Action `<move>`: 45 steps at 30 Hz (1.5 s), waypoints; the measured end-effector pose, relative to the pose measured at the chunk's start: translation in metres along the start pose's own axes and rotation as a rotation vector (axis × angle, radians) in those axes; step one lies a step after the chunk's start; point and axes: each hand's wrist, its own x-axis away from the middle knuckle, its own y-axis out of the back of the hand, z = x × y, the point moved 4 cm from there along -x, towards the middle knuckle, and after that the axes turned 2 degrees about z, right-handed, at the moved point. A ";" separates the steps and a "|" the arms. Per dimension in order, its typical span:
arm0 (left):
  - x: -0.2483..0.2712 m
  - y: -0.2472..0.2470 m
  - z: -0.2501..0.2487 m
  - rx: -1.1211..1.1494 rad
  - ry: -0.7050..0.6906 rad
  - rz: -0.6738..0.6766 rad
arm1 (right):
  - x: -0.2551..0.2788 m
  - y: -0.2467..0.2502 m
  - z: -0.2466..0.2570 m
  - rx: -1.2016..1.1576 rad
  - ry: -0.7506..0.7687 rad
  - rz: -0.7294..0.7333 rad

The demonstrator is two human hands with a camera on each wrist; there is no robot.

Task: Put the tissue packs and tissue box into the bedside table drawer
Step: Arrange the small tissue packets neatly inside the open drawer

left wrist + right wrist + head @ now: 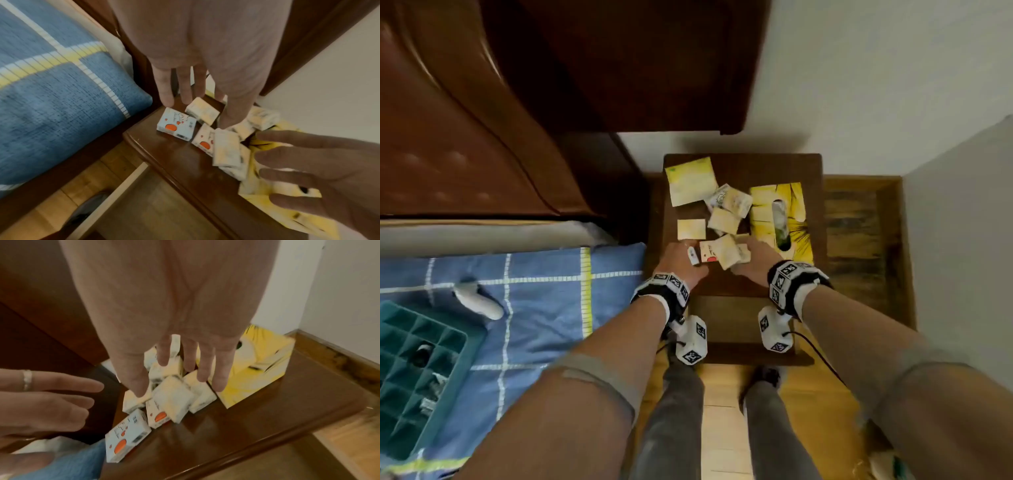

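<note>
My left hand [197,53] and right hand [164,308], fingers spread and holding nothing, hover over small cream plastic-wrapped tissue packs [174,395] heaped beneath my fingertips; the yellow cardboard tissue box [257,368] sits just right on the glossy brown wooden bedside table [257,423].

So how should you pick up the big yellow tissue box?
The yellow cardboard tissue box lies flat on the wooden bedside table, opening upward, its right long side clear. The small white tissue packs crowd its left side. Probably best to come from above with the right hand, thumb on one long side and fingers on the other, gripping mid-length.
</note>
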 end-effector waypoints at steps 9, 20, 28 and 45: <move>-0.097 -0.027 0.057 -0.448 -0.005 0.095 | -0.080 -0.052 0.010 0.183 -0.143 -0.249; -0.108 -0.038 0.065 -0.436 -0.109 0.145 | -0.081 -0.053 -0.002 0.303 -0.090 -0.249; -0.052 -0.077 0.088 -0.384 -0.160 0.131 | -0.041 -0.086 -0.036 0.382 0.025 -0.196; 0.004 -0.134 0.130 -0.318 -0.033 0.039 | 0.019 -0.149 -0.121 0.153 0.082 -0.072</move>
